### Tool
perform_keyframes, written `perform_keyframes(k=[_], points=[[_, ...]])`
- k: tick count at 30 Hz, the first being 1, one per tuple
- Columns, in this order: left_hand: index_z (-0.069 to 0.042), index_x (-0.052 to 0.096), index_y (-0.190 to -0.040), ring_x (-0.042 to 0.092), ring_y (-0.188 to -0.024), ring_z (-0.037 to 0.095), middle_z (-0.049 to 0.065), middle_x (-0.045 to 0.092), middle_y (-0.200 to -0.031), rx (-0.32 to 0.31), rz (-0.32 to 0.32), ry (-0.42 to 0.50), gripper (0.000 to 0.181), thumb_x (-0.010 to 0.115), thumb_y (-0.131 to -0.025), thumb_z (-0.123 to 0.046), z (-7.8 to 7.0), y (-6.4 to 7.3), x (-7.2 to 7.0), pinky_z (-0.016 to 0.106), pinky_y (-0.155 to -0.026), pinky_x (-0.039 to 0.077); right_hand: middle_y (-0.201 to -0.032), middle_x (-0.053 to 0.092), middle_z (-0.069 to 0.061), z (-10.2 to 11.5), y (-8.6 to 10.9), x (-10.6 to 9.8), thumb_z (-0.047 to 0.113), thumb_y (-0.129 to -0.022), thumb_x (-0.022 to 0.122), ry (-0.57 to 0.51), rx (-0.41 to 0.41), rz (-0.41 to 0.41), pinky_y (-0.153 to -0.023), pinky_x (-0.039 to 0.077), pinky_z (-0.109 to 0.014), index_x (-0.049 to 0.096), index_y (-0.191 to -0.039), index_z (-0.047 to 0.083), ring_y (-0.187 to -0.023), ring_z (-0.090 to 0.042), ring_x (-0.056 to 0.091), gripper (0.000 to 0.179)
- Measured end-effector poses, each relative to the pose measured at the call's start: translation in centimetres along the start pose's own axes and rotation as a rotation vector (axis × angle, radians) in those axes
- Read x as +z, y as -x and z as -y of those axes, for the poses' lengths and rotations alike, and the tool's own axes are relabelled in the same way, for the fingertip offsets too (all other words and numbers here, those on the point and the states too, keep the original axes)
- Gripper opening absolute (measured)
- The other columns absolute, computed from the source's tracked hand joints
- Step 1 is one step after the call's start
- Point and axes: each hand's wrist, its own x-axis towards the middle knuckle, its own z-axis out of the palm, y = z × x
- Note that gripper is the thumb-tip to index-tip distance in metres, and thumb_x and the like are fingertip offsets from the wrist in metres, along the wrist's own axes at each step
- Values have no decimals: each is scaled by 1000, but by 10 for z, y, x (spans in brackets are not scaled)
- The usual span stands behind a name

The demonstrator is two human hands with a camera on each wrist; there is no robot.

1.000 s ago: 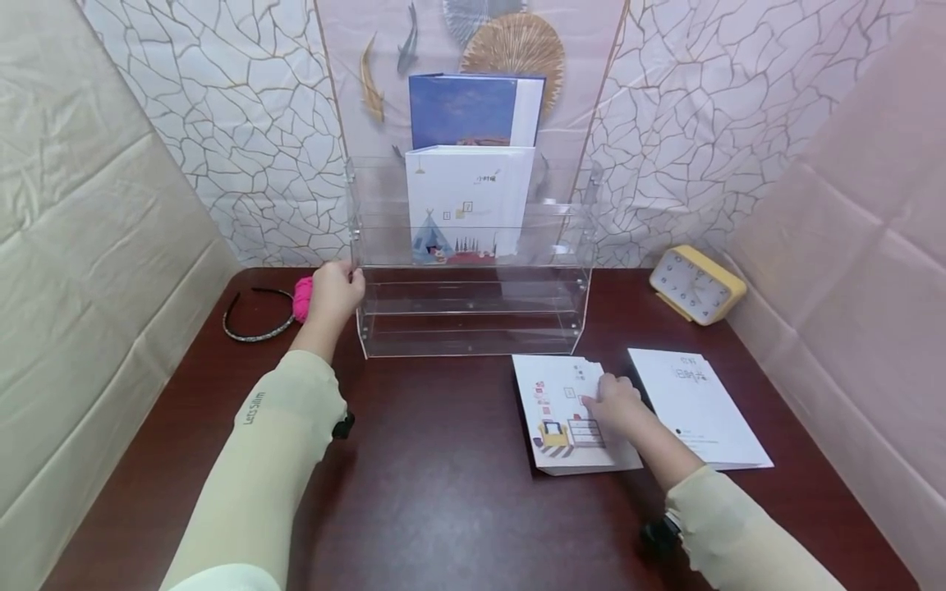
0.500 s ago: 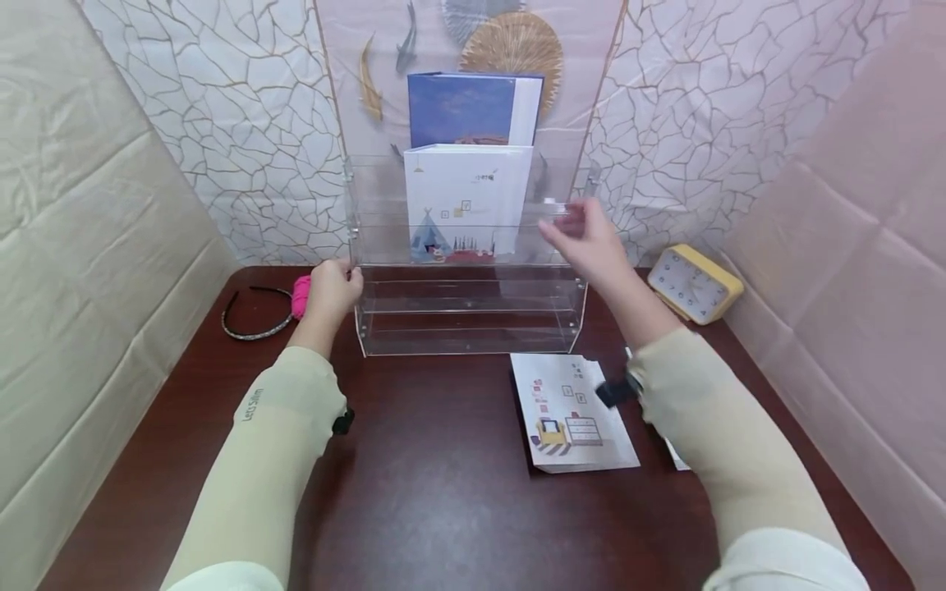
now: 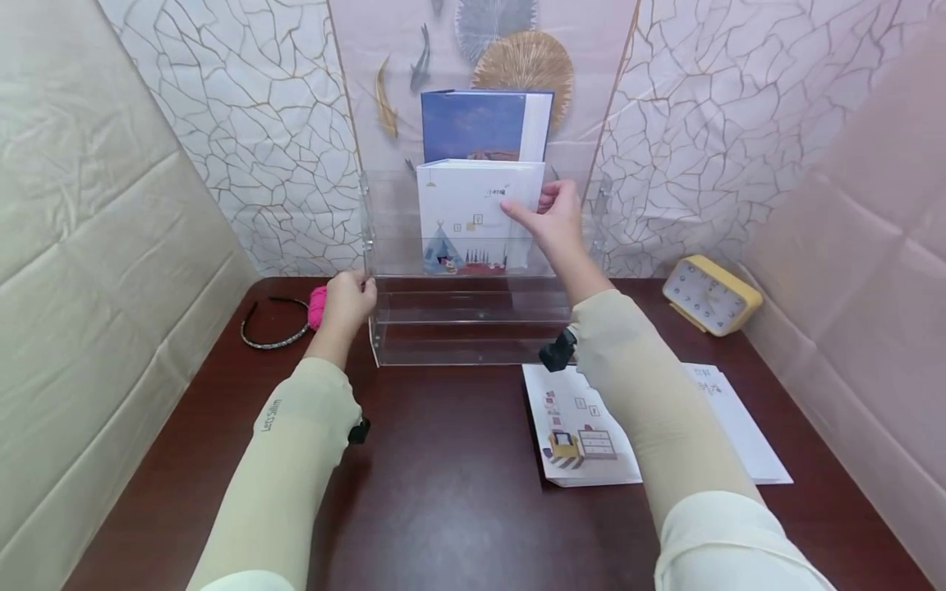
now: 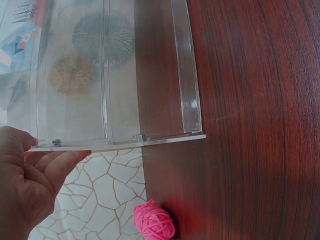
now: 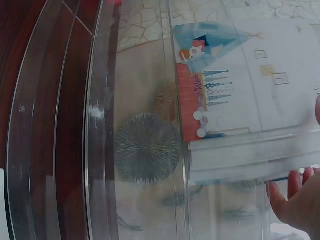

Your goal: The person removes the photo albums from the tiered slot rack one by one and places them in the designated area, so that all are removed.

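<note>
Half a second on, the right hand (image 3: 559, 222) has moved left and pinches the white book (image 3: 466, 205), standing in the clear rack (image 3: 429, 353), by its right edge; the left hand (image 3: 350, 304) grips the rack's side. Probably stiff and slippery, the book suits edge holds.

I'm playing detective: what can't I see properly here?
Head view: bottom of the blue book, behind the tent book.
Head view: part of the rightmost book, behind the right sleeve.
Head view: time on the clock, too blurred.
Right wrist view: part of the right hand, cut by the edge.
</note>
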Motion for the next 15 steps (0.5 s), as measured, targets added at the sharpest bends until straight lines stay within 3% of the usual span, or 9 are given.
perform_keyframes(k=[6, 15], points=[[4, 66, -105, 59, -97, 39, 21, 67, -99, -11, 16, -1, 26, 50, -91, -10, -1, -3, 1, 46, -84, 46, -103, 44, -6, -4, -3, 5, 40, -70, 81, 148, -21, -5, -80, 39, -28, 47, -105, 5, -95, -18, 42, 60], [5, 66, -106, 60, -94, 36, 20, 67, -93, -47, 25, -8, 27, 49, -92, -11, 1, -2, -1, 45, -82, 47, -100, 55, -6, -4, -3, 13, 24, -74, 81, -42, -41, 35, -79, 43, -28, 42, -107, 6, -90, -18, 53, 54]])
